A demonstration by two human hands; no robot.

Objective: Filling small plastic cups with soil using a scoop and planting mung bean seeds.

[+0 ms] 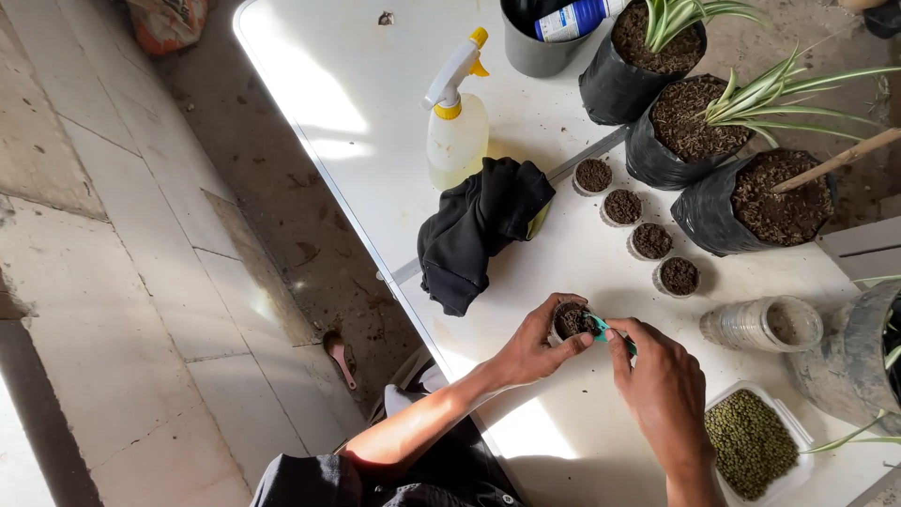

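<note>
Left hand (530, 349) with fingers wrapped around small cup (569, 321) of dark soil, at 5 o'clock from black cloth (479, 230) on white table (563, 422); right hand (662, 380) at 3 o'clock, fingers pinched on teal tool (602, 329) touching soil. Better to keep cup level and press gently; looks round, nearly full, crumbly.

teal tool (601, 329) mostly hidden, seed tray (793, 434) cropped

On your white tabletop (338, 103) stood a spray bottle (457, 127) beside a crumpled black cloth (474, 230), four small soil-filled cups (622, 207), three black grow bags (690, 131) and a tub of green beans (751, 443).
</note>
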